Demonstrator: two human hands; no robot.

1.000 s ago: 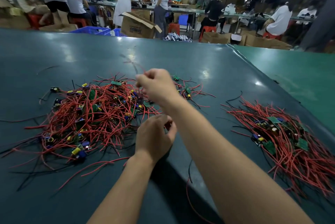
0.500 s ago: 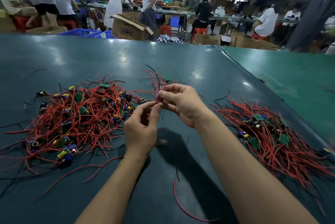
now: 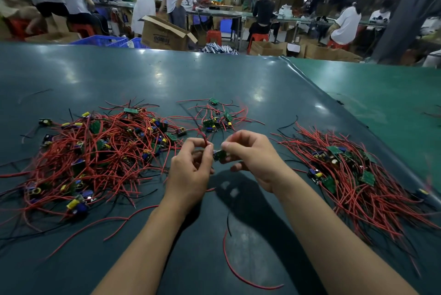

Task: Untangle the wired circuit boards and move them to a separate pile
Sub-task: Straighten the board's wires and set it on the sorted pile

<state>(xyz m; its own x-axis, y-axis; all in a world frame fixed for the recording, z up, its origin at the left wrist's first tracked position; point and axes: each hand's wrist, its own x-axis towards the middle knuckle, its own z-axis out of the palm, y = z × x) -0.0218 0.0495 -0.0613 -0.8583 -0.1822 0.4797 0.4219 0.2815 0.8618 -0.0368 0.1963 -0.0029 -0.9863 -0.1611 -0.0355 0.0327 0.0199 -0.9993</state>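
Observation:
A big tangled pile of red-wired circuit boards (image 3: 95,151) lies on the left of the dark green table (image 3: 238,84). A smaller cluster (image 3: 217,120) sits just beyond my hands. The sorted pile (image 3: 353,175) spreads out on the right. Between the piles, my right hand (image 3: 250,158) pinches a small green circuit board (image 3: 219,155). My left hand (image 3: 191,170) pinches that board's red wire (image 3: 202,138), which runs up toward the small cluster.
Loose red and black wires (image 3: 238,271) lie on the table near my forearms. A lighter green table (image 3: 381,103) adjoins on the right. Beyond the far edge stand cardboard boxes (image 3: 164,34), blue crates, red stools and several people.
My hands have drawn back from the tangled pile toward me. A green board now shows between my right fingers, and my left hand has shifted to pinch its red wire.

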